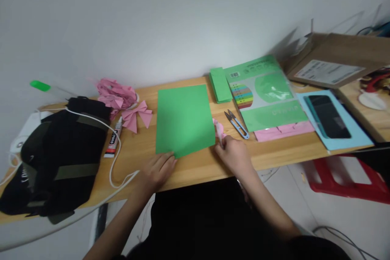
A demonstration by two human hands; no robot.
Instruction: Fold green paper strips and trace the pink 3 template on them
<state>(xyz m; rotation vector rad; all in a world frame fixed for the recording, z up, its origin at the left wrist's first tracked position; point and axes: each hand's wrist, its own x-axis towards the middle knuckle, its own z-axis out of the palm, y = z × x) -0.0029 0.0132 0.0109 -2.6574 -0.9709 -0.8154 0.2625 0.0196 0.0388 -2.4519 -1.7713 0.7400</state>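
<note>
A sheet of green paper [185,120] lies on the wooden table in front of me, its lower right corner slightly raised. At its lower left edge, my left hand [159,169] has its fingers together over the paper; the thumb is hidden. My right hand [234,155] is closed just off the sheet's lower right corner, around the end of a small pink and white thing [218,130] whose kind I cannot make out. Beyond that hand lie blue thread snips [237,124], blades pointing up and left.
Pink folded paper bows [137,115], a glue tube [113,138] and a black bag [73,150] with a white cable occupy the left. Rightward are folded green strips [219,85], a green paper pack [265,93], a phone [327,116] on blue paper and a cardboard box [341,57].
</note>
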